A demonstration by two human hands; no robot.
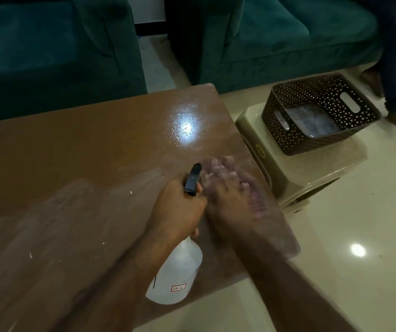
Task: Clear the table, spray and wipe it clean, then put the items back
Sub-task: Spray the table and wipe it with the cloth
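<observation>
**Spray bottle in one hand, cloth under the other**

At the lower centre of the frame, the left hand point(177, 207) grips the neck of a translucent white plastic spray bottle point(177, 276). Its black trigger head pokes out above the knuckles and its body hangs below the fist over the near edge of the glossy brown bench point(72, 152).

Just to the right, touching the left hand, the right hand point(228, 204) lies flat with fingers stretched out on a pinkish-purple cloth point(218, 168). The cloth sits near the bench's right edge, and both it and the hand are motion-blurred.

Right of the bench, a brown perforated plastic basket point(288, 137) stands on a beige plastic stool point(288, 178) on the cream tiled floor point(359, 224). Dark green sofas point(48, 56) fill the top of the frame, and another person's jeans-clad leg point(395, 68) shows at the upper right.
</observation>
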